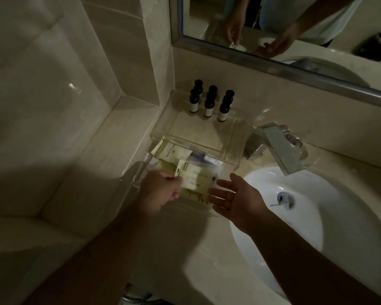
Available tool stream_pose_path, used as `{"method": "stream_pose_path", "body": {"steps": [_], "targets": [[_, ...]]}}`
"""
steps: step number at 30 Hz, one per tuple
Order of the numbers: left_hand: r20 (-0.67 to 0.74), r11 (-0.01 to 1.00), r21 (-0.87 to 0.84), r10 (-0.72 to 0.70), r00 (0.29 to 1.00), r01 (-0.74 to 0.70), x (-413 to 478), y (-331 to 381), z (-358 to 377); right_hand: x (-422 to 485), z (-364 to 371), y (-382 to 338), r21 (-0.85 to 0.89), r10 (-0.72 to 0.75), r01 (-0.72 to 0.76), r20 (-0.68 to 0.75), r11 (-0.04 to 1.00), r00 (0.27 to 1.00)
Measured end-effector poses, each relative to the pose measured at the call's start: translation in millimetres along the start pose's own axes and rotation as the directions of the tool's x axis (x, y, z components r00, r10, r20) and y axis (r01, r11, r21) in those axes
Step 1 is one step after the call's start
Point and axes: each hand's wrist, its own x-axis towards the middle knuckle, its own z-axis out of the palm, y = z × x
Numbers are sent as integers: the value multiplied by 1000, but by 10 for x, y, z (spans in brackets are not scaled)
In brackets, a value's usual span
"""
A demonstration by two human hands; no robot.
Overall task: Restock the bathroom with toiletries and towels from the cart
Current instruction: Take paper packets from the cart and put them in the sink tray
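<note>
Fingers [174, 178] of L hand [158, 191] pinch 1 packet [199, 176]; 6 bottles [209, 105] behind.

Beige stone desk [183, 256]: clear acrylic organiser [191, 130] left of the sink basin [317, 208]; chrome faucet [279, 146] behind the basin.

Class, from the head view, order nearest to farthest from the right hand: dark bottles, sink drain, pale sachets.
1. The pale sachets, just left of the right hand.
2. The sink drain, rightward in the basin.
3. The dark bottles, rear, atop the clear organiser.
</note>
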Motion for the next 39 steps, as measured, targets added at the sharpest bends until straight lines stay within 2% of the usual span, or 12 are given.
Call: {"method": "stream_pose_path", "body": {"steps": [9, 16, 20, 23, 25, 29, 31, 34, 36, 39], "targets": [[-139, 994, -106, -38, 990, 24, 52, 170, 326, -100, -201, -21, -46, -33, 28, -115, 999, 993], [-197, 1000, -1, 27, 980, -28, -93, 43, 196, -215, -254, 40, -61, -34, 28, -102, 998, 994], [-201, 999, 5, 37, 979, -37, -280, -167, 36, -275, -216, 128, -115, -32, 23, -79, 993, 996], [-213, 1000, -5, 11, 977, -13, -380, -345, -42, -312, -169, 221, -158, -21, 6, -93, 987, 995], [-238, 998, 34, -43, 970, 52, -385, -467, -78, -318, -139, 285, -166, -9, -9, -108, 986, 994], [-286, 990, -51, -143, 948, 134, -338, -627, -112, -289, -105, 404, -226, 9, -41, -139, 973, 990], [-254, 979, -137, -183, 950, 153, -326, -630, -111, -272, -105, 457, -256, 34, -69, -138, 964, 990], [-168, 916, -369, -234, 958, 159, -318, -612, -109, -252, -113, 514, -224, 67, -89, -101, 971, 993], [-120, 895, -418, -225, 967, 157, -281, -615, -117, -233, -108, 540, -168, 66, -78, -77, 983, 995], [41, 820, -507, -284, 958, 265, -278, -574, -144, -195, -91, 569, -85, 56, -64, -89, 994, 994]]}}
